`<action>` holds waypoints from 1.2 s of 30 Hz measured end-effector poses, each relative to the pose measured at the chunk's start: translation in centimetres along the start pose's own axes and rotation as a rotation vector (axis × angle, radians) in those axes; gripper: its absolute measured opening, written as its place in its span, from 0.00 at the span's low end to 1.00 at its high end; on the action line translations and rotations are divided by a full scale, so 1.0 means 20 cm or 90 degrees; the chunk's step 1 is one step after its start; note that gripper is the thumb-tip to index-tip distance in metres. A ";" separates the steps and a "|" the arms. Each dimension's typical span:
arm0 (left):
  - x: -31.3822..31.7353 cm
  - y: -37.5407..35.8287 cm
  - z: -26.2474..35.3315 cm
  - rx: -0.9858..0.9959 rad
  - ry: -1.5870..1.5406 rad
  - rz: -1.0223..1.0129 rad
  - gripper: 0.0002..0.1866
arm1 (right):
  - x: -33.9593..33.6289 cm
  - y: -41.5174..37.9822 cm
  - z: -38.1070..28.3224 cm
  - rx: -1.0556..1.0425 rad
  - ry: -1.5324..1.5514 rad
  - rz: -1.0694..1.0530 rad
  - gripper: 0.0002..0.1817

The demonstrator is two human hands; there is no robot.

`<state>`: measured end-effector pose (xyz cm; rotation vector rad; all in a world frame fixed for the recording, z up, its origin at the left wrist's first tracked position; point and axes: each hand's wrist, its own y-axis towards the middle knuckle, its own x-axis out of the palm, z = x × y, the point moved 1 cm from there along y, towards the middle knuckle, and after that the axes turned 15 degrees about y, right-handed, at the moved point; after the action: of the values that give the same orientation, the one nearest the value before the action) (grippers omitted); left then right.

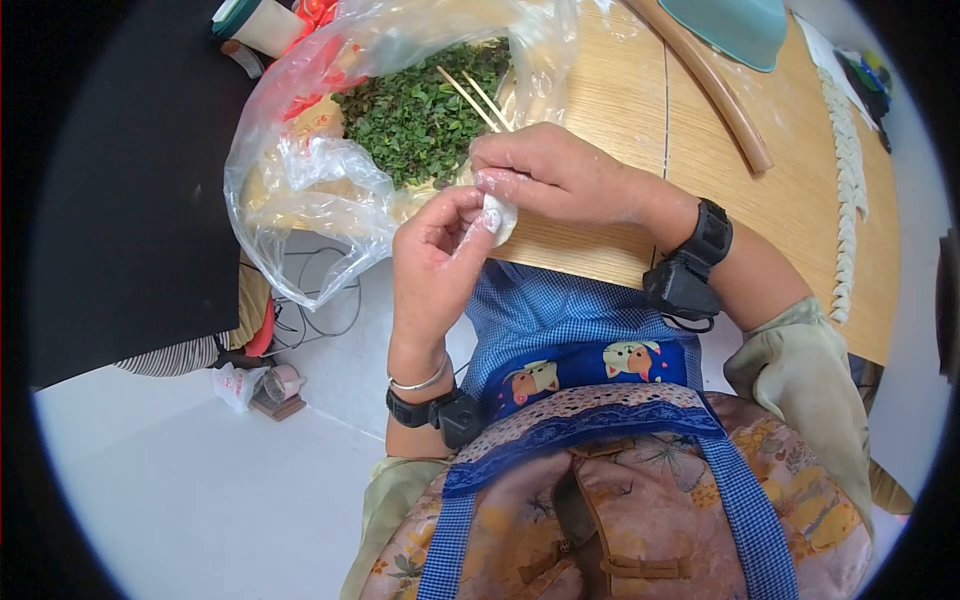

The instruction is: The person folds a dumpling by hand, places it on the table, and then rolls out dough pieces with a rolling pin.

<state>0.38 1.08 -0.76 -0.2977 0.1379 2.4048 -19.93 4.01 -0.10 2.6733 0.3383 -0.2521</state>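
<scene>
Both hands meet at the near edge of the wooden table, around a small white dumpling (503,222). My left hand (440,245) has its thumb and fingers closed on the dumpling's near side. From the right, my right hand (560,180) pinches its upper edge, fingers folded together and dusted with flour. Much of the dumpling is hidden by the fingers. Just beyond the hands lies a heap of chopped green filling (410,125) inside a clear plastic bag (262,150). A pair of chopsticks (468,98) sticks out of the filling, their lower ends passing behind my right hand.
A long wooden rolling pin (715,90) lies on the table (620,100), close to a teal basin (735,28). Along the right edge runs a row of pleated dumplings (848,190). A black surface (140,200) stands at the left, with cables (330,285) below.
</scene>
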 end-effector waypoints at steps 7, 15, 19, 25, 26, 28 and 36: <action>0.01 0.01 0.04 -0.025 -0.015 0.005 0.12 | 0.00 0.00 -0.01 0.026 0.026 0.024 0.16; 0.03 0.02 0.04 -0.017 -0.045 0.053 0.10 | 0.00 0.00 0.00 -0.004 -0.018 -0.003 0.17; 0.01 0.02 0.03 -0.012 -0.071 0.034 0.10 | -0.01 0.00 -0.02 0.006 0.022 0.002 0.17; 0.01 0.02 0.03 -0.008 -0.103 0.056 0.10 | 0.00 0.00 0.00 0.009 0.027 0.007 0.16; 0.01 0.02 0.03 -0.015 -0.092 0.051 0.10 | 0.00 0.00 -0.01 0.009 0.008 0.001 0.17; 0.01 0.02 0.04 -0.021 -0.064 0.045 0.10 | -0.01 0.00 -0.03 0.015 -0.009 -0.005 0.17; 0.03 0.03 0.03 0.012 -0.100 0.090 0.09 | 0.00 -0.01 -0.01 0.068 0.055 0.003 0.16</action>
<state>-0.47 1.12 -0.28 -0.0912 0.1125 2.5536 -20.01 4.17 0.02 2.7955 0.3547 -0.1570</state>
